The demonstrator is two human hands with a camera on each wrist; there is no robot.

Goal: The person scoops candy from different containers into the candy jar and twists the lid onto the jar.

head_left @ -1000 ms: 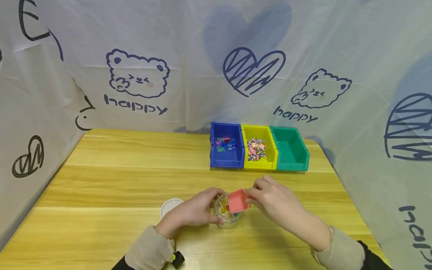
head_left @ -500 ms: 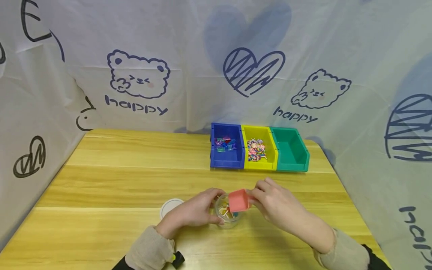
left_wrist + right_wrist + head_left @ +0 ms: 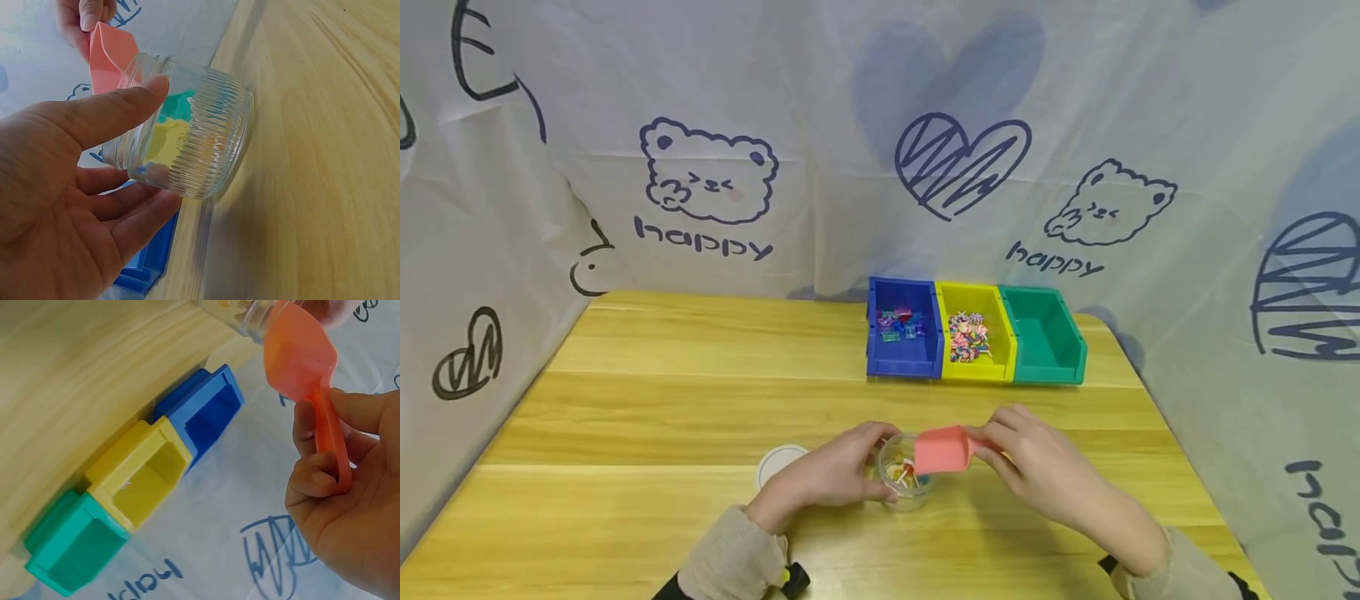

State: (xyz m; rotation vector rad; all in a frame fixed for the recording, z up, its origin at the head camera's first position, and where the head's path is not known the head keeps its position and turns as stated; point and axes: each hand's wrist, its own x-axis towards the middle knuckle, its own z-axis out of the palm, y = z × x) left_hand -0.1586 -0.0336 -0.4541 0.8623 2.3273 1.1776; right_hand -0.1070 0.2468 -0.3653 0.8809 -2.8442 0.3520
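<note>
My left hand (image 3: 835, 471) grips a clear ribbed glass jar (image 3: 206, 134) that stands on the table, thumb on one side and fingers on the other. Inside, in the head view, lie small red and yellow pieces with white sticks (image 3: 908, 475). Between the thumb and curled fingers of my right hand (image 3: 350, 475) is the handle of a pink scoop (image 3: 943, 450). The scoop's bowl is over the right side of the jar's mouth and hides part of it. No pieces show in the bowl.
A white round lid (image 3: 778, 460) lies left of the jar, partly behind my left hand. Farther back stand a blue bin (image 3: 904, 358) with shiny coloured pieces, a yellow bin (image 3: 979, 368) with small swirled lollipops, and a green bin (image 3: 1048, 333).
My right hand and the scoop have shifted right, uncovering more of the jar's mouth. The pieces in the jar lie differently. My left hand has stayed on the jar.
</note>
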